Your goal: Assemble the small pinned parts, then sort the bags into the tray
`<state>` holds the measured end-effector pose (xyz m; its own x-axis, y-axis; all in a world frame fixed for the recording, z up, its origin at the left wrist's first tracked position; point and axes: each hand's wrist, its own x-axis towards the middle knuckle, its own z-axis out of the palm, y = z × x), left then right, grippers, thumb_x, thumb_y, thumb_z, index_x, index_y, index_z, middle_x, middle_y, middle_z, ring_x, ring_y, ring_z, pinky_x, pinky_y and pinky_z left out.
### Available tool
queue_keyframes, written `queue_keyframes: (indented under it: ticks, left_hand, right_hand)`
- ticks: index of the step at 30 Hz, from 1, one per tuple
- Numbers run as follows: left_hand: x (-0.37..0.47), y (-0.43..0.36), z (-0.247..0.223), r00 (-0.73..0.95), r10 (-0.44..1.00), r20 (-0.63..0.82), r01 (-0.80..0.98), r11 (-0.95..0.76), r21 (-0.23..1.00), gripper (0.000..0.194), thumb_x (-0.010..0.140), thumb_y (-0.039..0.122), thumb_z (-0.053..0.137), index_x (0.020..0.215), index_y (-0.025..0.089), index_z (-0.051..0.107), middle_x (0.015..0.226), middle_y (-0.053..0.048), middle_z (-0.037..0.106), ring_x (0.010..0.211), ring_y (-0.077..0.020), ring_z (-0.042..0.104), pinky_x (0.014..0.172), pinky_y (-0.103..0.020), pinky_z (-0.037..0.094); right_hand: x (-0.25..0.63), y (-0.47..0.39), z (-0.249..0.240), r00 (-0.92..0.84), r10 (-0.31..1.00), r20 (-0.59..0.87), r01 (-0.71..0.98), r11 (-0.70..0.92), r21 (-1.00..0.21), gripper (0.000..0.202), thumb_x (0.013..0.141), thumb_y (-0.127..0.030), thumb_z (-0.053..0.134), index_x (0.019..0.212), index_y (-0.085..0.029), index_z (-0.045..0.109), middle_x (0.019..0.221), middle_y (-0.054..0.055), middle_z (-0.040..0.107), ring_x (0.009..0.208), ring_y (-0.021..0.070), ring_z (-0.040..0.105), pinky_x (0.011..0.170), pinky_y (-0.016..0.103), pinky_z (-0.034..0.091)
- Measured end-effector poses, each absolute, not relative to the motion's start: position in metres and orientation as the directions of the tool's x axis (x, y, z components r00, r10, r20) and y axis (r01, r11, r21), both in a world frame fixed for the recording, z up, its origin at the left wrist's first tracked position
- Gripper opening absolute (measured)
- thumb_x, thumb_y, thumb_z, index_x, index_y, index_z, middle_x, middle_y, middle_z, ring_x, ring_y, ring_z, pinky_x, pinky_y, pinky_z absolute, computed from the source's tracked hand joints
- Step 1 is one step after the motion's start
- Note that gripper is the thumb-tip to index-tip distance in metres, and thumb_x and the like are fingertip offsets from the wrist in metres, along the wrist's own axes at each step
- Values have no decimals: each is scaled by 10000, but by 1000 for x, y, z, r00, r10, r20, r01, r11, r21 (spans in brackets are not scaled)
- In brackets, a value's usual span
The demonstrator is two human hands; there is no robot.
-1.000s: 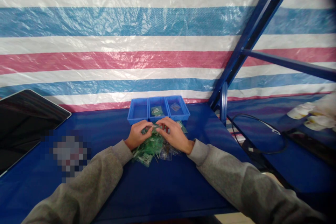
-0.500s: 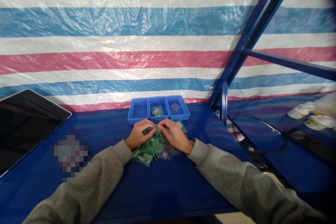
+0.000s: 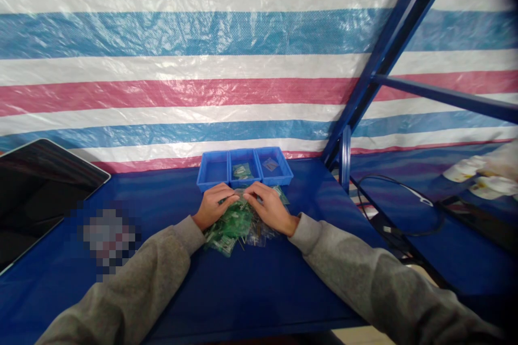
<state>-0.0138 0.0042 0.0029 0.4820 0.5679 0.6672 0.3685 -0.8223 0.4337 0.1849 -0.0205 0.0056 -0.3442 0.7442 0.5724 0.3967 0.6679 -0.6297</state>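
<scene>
Left hand [image 3: 213,206]: above left side of pile, fingers bent, thumb and forefinger tips close together; too small to tell whether pinching anything. Right hand [image 3: 270,208]: above right side of same pile, fingers curled, tips near those of left hand; grip likewise impossible to tell. Between both sets of fingertips: a pale, see-through patch, unclear whether held or lying beneath.

Pile of packets [image 3: 234,225]: on the blue desk [image 3: 251,291], under and in front of both hands; green packets mainly at left, clear ones [image 3: 258,234] at right, slim metallic pieces among them.

Blue bins, three, side by side just behind hands: left bin [image 3: 215,168]; middle bin [image 3: 246,180], with green packet [image 3: 242,171] inside; right bin [image 3: 278,179], with clear packet [image 3: 270,164] inside.

Far left: black screen [image 3: 40,188], pale-rimmed, tilted. Behind: striped sheeting [image 3: 182,91].
</scene>
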Motion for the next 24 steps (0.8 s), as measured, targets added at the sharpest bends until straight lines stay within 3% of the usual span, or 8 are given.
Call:
queue_keyframes:
  ticks: [7,13,19,24]
  left_hand:
    - [-14,1,7,504,588,633,372,-809,455,205,868,244,534,755,135,666,688,-57,621,660,-144,556,642,-283,462]
    - [-13,-2,9,479,630,611,415,-776,475,187,871,278,527,891,137,649,811,-72,648,744,-155,588,698,-282,474]
    - [-13,0,3,438,657,614,458,-750,477,221,862,318,542,733,148,600,678,-22,607,629,-123,561,625,-237,447]
    - [-15,1,1,500,611,614,422,-791,443,228,884,292,500,732,143,583,698,-38,582,656,-128,542,630,-246,440]
  right_hand:
    - [184,-18,1,-312,766,563,393,643,-657,187,921,-290,446,873,-185,594,756,20,567,682,146,520,662,264,408]
    - [185,-18,3,-322,760,565,381,650,-658,191,924,-282,438,857,-189,591,754,21,569,691,148,526,669,264,412]
    - [184,-18,1,-328,765,555,383,644,-662,174,912,-292,465,879,-192,604,749,17,573,677,145,533,653,266,420]
    - [184,-18,-1,-323,762,562,368,648,-667,181,915,-304,460,920,-198,607,782,26,587,704,153,542,679,275,433]
